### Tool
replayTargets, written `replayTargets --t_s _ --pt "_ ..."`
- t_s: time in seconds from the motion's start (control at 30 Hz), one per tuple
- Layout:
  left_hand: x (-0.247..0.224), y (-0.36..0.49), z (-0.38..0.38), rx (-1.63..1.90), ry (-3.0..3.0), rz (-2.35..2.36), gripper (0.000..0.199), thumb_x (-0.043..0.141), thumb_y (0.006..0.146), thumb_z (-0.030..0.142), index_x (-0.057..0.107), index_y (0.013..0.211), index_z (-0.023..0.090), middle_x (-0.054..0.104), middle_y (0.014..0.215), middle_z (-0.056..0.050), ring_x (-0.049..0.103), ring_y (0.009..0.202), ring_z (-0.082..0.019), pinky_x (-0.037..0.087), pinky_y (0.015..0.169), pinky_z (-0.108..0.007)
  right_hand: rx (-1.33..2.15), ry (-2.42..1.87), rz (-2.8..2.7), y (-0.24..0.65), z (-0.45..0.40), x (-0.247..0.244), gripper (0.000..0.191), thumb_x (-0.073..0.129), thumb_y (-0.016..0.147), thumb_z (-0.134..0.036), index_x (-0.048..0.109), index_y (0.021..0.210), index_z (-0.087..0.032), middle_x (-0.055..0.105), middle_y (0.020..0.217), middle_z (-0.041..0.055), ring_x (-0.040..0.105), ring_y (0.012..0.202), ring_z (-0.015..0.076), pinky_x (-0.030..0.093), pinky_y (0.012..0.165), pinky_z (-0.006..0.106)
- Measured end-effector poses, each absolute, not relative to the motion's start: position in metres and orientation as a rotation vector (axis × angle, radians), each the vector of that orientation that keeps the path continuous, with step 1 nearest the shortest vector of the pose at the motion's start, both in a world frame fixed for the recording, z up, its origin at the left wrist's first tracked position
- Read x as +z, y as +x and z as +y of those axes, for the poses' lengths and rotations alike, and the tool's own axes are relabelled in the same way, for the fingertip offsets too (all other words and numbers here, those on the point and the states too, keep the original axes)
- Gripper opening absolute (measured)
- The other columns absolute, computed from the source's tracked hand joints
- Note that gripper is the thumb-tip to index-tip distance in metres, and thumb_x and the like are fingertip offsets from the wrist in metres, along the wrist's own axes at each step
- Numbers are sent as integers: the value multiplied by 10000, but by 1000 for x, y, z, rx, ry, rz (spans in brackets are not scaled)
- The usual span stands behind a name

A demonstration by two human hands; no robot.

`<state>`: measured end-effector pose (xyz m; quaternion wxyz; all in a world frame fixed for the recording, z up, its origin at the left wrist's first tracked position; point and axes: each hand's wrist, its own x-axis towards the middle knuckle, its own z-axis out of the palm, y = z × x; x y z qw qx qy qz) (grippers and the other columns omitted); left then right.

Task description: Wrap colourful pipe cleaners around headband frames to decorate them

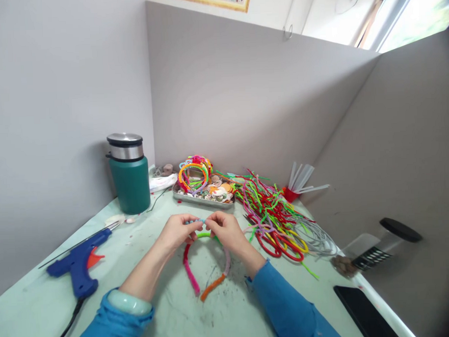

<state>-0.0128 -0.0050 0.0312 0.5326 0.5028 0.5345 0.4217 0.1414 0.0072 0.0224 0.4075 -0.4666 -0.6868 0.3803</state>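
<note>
Between my two hands is a short light-blue piece of pipe cleaner (195,221), pinched at both ends. My left hand (179,230) has thumb and fingers closed on its left part. At the right end, the fingertips of my right hand (224,228) press together on it. Just below the hands, a headband wrapped in coloured pipe cleaner (191,275) lies on the table, its ends pointing towards me. It shows pink, red, green, lilac and orange sections. My hands hide parts of its upper curve.
A metal tray (211,202) holds finished-looking coloured rings and small discs. Loose pipe cleaners (266,211) spread at right, near a red cup (290,194) of glue sticks. A blue glue gun (78,267) lies left, before a green bottle (131,184). A phone (364,311) and clear jar (372,249) are right.
</note>
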Motion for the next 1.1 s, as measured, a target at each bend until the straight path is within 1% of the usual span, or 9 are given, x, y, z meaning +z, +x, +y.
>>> replayTargets --t_s 0.1,0.23,0.37,0.5,0.57,0.7,0.87,0.97,1.1 --pt "31 -14 -4 981 1206 1280 346 694 534 434 623 657 119 595 500 -14 491 398 -99 365 414 -217 951 -1187 -1751 143 6 25 133 526 733 -247 595 677 -148 554 523 -26 503 470 92 365 466 188" --pt "28 -18 -1 985 1185 1265 370 714 521 433 630 689 115 636 577 -42 508 424 -102 388 431 -225 927 -1186 -1750 146 7 28 126 521 729 -233 584 662 -147 557 541 -20 508 481 91 370 464 183" --pt "25 -20 1 964 1188 1248 370 708 533 444 637 683 113 650 610 -58 502 423 -95 392 433 -226 951 -1200 -1715 147 9 27 125 524 725 -239 577 659 -146 574 578 -10 517 487 91 376 458 181" --pt "24 -19 1 987 1188 1234 415 720 516 425 644 791 125 660 681 -50 537 468 -115 400 431 -231 978 -1186 -1711 146 10 24 139 534 727 -258 590 671 -144 578 576 -7 520 487 93 380 461 181" --pt "24 -19 0 991 1203 1238 412 713 524 426 642 801 130 655 688 -42 539 474 -115 397 425 -229 1009 -1173 -1714 146 10 23 167 521 744 -277 600 688 -140 598 607 6 521 488 91 385 466 184" --pt "24 -19 1 997 1207 1248 377 689 557 440 630 758 126 643 666 -38 524 461 -104 389 419 -222 1071 -1148 -1670 148 11 23 220 477 781 -310 607 739 -137 628 699 27 520 487 84 391 466 188" --pt "25 -17 0 984 1212 1247 390 702 527 431 623 759 129 622 621 -20 520 447 -105 375 411 -217 1050 -1160 -1700 144 10 22 156 550 732 -283 604 693 -142 592 596 -7 511 474 86 378 468 188" --pt "27 -14 -3 986 1223 1251 379 699 527 423 617 760 135 599 582 2 506 437 -100 358 401 -207 1030 -1159 -1713 141 8 22 149 539 737 -268 596 681 -143 573 565 -17 496 460 84 361 456 186" --pt "26 -13 -4 993 1235 1213 345 678 557 440 610 712 140 600 594 4 502 434 -93 351 403 -206 1010 -1157 -1764 142 5 26 136 528 742 -254 585 683 -145 555 544 -26 501 475 91 357 465 188"
